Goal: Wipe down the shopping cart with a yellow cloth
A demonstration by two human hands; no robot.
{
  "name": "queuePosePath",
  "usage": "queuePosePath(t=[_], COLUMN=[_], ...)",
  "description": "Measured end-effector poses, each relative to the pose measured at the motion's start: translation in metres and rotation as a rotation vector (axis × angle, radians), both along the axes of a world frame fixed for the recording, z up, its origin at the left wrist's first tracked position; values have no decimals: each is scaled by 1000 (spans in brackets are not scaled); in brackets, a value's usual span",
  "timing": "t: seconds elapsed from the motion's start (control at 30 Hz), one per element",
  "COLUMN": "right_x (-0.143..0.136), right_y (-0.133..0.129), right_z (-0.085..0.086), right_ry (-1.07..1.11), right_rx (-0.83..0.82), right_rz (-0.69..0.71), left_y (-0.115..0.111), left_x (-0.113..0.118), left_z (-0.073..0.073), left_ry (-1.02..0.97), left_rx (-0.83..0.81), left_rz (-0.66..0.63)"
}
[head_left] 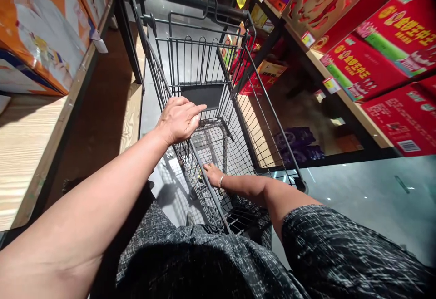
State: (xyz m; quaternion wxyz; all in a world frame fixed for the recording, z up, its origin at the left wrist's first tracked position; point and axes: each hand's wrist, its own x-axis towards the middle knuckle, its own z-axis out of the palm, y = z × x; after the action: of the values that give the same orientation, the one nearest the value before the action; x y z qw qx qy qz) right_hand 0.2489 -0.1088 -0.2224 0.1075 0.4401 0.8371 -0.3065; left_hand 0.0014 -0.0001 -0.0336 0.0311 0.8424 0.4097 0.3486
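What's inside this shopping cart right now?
The right hand is inside the shopping cart, near its wire side. The right forearm covers part of the interior; anything behind it is hidden.

A person wears a loose black garment (204, 249) flecked with broken white crosshatch lines, its wide right sleeve (320, 235) ending near the elbow. A slim, pale bracelet (221, 181) rings the wrist of the right hand (212, 174); the left forearm (85, 226) is bare.

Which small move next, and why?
Probably tighten the grip of the left hand on the top rail of the shopping cart: it already lies there, while the right hand is lower down, where pushing might shift the cart.
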Motion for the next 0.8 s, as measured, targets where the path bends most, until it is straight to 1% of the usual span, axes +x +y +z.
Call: queuePosePath(t=[0.1, 0.17, 0.27, 0.4, 0.47, 0.53, 0.6, 0.67, 0.7, 0.73, 0.77, 0.8], right_x=[35, 57, 84, 104, 110, 115, 122, 129, 132, 133, 133, 132], right_y=[16, 31, 56, 81, 91, 101, 110, 114, 114, 112, 108, 103], right_z=[1, 11, 36, 81, 108, 139, 170, 194, 201, 203, 200, 192], right_ry=[-172, -331, -552, -661, -682, -692, -682, -662, -654, -653, -655, -655], right_rx=[25, 44, 117, 253, 317, 393, 514, 650, 694, 705, 683, 626], right_rz=[151, 160, 104, 38, 10, -30, -80, -126, -134, -131, -119, -106], left_y=[2, 3, 4, 4, 3, 4, 4, 5, 5, 5, 5, 5], left_x=[1, 1, 2, 1, 1, 1, 1, 1, 1, 1, 1, 1], left_z=[0, -1, -1, -1, 0, 0, 0, 0, 0, 0, 0, 0], left_ry=[-4, -2, 10, 26, 35, 46, 48, 40, 32, 24, 17, 11], left_rx=[2, 8, 22, 36, 39, 34, 26, 23, 23, 20, 16, 10], left_rz=[-12, -21, -26, -26, -24, -21, -16, -10, -4, 0, 2, 2])
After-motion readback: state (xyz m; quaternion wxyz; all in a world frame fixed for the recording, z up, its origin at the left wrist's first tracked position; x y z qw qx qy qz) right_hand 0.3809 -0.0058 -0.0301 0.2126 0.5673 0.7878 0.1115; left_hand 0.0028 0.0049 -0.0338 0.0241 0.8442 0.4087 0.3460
